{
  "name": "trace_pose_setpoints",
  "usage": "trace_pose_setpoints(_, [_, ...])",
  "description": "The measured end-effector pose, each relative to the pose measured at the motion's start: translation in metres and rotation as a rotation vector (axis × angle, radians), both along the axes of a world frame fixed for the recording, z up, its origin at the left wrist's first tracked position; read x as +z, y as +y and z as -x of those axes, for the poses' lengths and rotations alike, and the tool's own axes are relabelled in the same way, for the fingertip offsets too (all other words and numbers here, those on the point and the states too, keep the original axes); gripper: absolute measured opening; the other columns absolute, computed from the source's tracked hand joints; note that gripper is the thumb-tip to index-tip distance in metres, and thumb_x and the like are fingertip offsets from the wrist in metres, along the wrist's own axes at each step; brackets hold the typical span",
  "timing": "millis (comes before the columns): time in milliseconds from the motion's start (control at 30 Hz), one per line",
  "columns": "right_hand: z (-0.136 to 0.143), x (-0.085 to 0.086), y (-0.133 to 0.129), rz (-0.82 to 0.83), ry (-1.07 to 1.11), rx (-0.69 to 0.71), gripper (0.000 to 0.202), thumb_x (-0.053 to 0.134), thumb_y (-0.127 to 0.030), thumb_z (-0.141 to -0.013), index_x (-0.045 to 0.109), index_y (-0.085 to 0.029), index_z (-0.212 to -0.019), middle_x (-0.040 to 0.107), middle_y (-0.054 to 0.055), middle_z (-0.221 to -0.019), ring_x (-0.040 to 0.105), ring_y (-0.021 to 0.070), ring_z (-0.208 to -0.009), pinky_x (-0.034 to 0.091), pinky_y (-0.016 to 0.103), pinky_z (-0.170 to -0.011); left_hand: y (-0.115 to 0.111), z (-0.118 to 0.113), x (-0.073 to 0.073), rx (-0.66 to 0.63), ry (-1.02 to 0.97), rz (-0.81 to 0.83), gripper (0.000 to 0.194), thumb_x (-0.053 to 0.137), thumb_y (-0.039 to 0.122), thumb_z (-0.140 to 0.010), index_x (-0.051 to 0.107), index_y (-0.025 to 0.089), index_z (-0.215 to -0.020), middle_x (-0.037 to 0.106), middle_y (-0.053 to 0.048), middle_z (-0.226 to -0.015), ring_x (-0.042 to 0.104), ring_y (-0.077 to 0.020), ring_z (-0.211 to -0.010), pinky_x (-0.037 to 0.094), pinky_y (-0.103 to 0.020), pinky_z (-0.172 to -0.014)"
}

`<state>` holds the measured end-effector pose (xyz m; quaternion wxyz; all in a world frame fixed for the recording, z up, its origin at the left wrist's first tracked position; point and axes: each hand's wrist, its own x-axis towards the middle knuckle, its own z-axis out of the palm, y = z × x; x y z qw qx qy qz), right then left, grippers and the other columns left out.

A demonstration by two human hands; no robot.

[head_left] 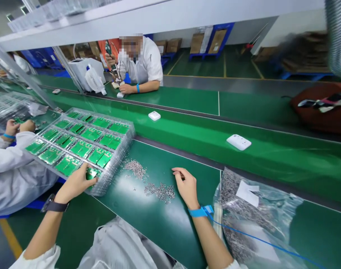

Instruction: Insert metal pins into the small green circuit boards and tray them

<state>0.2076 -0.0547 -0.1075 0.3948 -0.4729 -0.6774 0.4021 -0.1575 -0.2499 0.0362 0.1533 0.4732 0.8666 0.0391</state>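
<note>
My left hand (78, 182) reaches into the near corner of a clear plastic tray (114, 170), its fingers around a green circuit board (92, 173). Rows of similar boards fill the tray's compartments. My right hand (186, 184) is above the green mat with its fingers curled together; whether something small is between them cannot be made out. Two heaps of small parts lie between my hands: a pinkish one (135, 169) near the tray and a silvery one (160, 192) closer to my right hand. A blue wrist strap circles my right wrist.
Clear bags of small metal parts (243, 209) lie to the right, crossed by a blue cord (251, 236). White devices (239, 142) sit on the green conveyor (187, 130). Across it a person (150, 61) holds a tool. Another person's hands (19, 127) are at the left. A shelf hangs overhead.
</note>
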Motion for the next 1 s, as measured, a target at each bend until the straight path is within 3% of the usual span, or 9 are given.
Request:
trace_pose_setpoints(133, [-0.003,-0.001,-0.001,-0.025,-0.012,0.030,0.032,0.047,-0.033,-0.093,0.076,-0.019,-0.094,0.076,0.009,-0.090,0.067,0.0228,-0.077,0.050,0.034,-0.074,0.007,0.000,0.023,0.079,0.106,-0.069,0.045,0.056,0.057,-0.081,0.047,0.022,-0.109,0.055,0.002,-0.069,0.060,-0.0262,-0.066,0.039,-0.032,-0.060])
trace_pose_setpoints(267, [-0.003,-0.001,-0.001,-0.046,-0.024,0.059,0.032,0.047,-0.033,-0.095,0.076,-0.019,-0.094,0.075,0.008,-0.089,0.067,0.0224,-0.076,0.050,0.034,-0.073,0.037,0.010,0.042,0.116,0.126,-0.153,0.052,0.051,0.059,-0.086,0.047,0.021,-0.122,0.053,0.003,-0.066,0.060,-0.0260,-0.064,0.041,-0.032,-0.059])
trace_pose_setpoints(333, [-0.003,-0.001,-0.002,-0.055,-0.029,0.068,0.032,0.047,-0.033,-0.095,0.076,-0.019,-0.094,0.075,0.008,-0.089,0.066,0.0219,-0.074,0.049,0.034,-0.072,0.058,0.014,0.039,0.021,0.155,-0.138,0.049,0.048,0.054,-0.090,0.048,0.019,-0.125,0.060,-0.002,-0.077,0.063,-0.0265,-0.072,0.045,-0.033,-0.065])
trace_pose_setpoints(433, [-0.005,-0.001,-0.003,-0.072,-0.038,0.080,0.031,0.048,-0.032,-0.097,0.076,-0.020,-0.095,0.075,0.008,-0.091,0.066,0.0218,-0.075,0.050,0.034,-0.073,0.080,0.011,0.019,-0.054,0.343,-0.015,0.048,0.042,0.052,-0.095,0.056,0.015,-0.121,0.065,-0.014,-0.098,0.066,-0.0337,-0.093,0.049,-0.039,-0.079])
trace_pose_setpoints(600, [-0.007,-0.002,-0.004,-0.081,-0.034,0.100,0.030,0.048,-0.030,-0.098,0.076,-0.020,-0.097,0.075,0.008,-0.093,0.068,0.0227,-0.080,0.050,0.033,-0.074,0.078,0.001,-0.010,-0.065,0.499,-0.076,0.066,0.039,0.061,-0.099,0.055,0.006,-0.132,0.065,-0.023,-0.105,0.064,-0.0416,-0.105,0.050,-0.047,-0.092])
trace_pose_setpoints(767, [-0.007,-0.006,-0.004,-0.101,-0.055,0.112,0.030,0.046,-0.027,-0.099,0.075,-0.021,-0.098,0.074,0.008,-0.094,0.069,0.0238,-0.086,0.050,0.034,-0.077,0.071,0.001,-0.006,-0.084,0.467,-0.211,0.063,0.038,0.047,-0.103,0.043,0.005,-0.150,0.059,-0.028,-0.125,0.065,-0.0386,-0.110,0.051,-0.045,-0.093])
trace_pose_setpoints(867, [-0.006,-0.007,-0.003,-0.124,-0.080,0.122,0.029,0.046,-0.026,-0.100,0.075,-0.021,-0.097,0.075,0.008,-0.094,0.069,0.0253,-0.089,0.049,0.036,-0.080,0.074,-0.008,-0.005,-0.075,0.469,-0.127,0.061,0.038,0.046,-0.102,0.046,0.006,-0.148,0.060,-0.027,-0.126,0.065,-0.0411,-0.112,0.051,-0.050,-0.094])
trace_pose_setpoints(1000, [-0.006,-0.006,-0.003,-0.140,-0.074,0.127,0.030,0.045,-0.025,-0.101,0.074,-0.022,-0.099,0.075,0.008,-0.095,0.069,0.0260,-0.092,0.050,0.038,-0.084,0.074,-0.024,-0.009,-0.023,0.498,-0.017,0.069,0.033,0.051,-0.104,0.037,0.007,-0.157,0.064,-0.026,-0.128,0.064,-0.0459,-0.114,0.048,-0.059,-0.096])
